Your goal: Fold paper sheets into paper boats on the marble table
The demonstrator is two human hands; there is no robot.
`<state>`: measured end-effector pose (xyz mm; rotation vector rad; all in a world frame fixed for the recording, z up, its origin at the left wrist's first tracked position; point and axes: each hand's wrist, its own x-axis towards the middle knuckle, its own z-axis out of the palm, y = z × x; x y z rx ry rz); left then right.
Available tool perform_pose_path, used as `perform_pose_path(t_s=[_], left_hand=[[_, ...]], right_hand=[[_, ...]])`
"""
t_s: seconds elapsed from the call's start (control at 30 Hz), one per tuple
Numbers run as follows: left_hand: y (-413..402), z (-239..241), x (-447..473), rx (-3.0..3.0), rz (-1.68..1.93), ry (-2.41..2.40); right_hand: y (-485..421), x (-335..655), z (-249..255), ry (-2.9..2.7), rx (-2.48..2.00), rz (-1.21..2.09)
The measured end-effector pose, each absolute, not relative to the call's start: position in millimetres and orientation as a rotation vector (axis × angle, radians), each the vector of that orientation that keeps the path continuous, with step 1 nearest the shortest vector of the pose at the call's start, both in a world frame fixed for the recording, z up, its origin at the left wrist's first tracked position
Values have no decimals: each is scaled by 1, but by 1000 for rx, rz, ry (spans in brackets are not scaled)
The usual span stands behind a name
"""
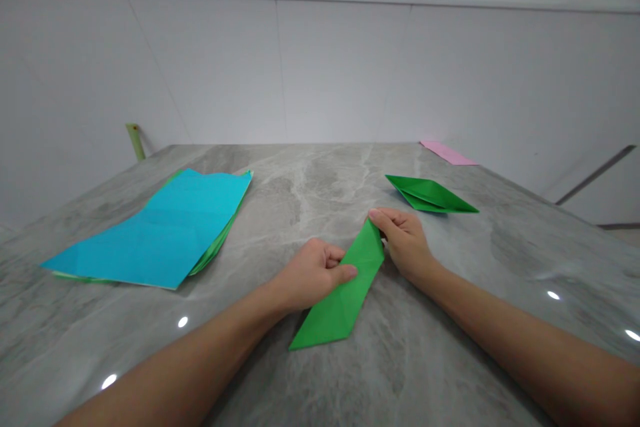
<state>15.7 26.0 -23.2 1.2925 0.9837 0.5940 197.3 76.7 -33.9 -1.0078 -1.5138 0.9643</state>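
Between my hands is a folded piece of green paper [340, 307], a slanted four-sided shape with a pointed lower end near me. My left hand [315, 273] pinches its left edge, the thumb lying on top and the fingers partly hidden behind. At the far tip, my right hand [404, 240] grips the paper between thumb and fingers. Just beyond the right hand, a second folded green paper [430, 195], boat-like with two pointed ends, rests on the table.
A stack of paper sheets with a blue sheet [165, 230] on top and green ones under it lies at the left of the grey marbled table [310, 180]. Pink paper [449, 152] lies at the far right edge. A pale wall [330, 73] stands behind the table.
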Motion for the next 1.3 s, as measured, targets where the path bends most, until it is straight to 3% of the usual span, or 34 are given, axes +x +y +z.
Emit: perform_pose_path(t_s=[0.6, 0.77, 1.0, 1.3], left_hand=[[23, -23, 19, 1257, 671, 742], [24, -25, 21, 1216, 715, 885], [33, -26, 19, 1222, 1140, 1057], [26, -19, 21, 1546, 1083, 877]], right_hand=[[80, 188, -42, -1124, -1076, 1108], [77, 186, -39, -1137, -1057, 1136], [67, 180, -32, -1394, -1078, 1182], [59, 180, -30, -1750, -890, 1194]])
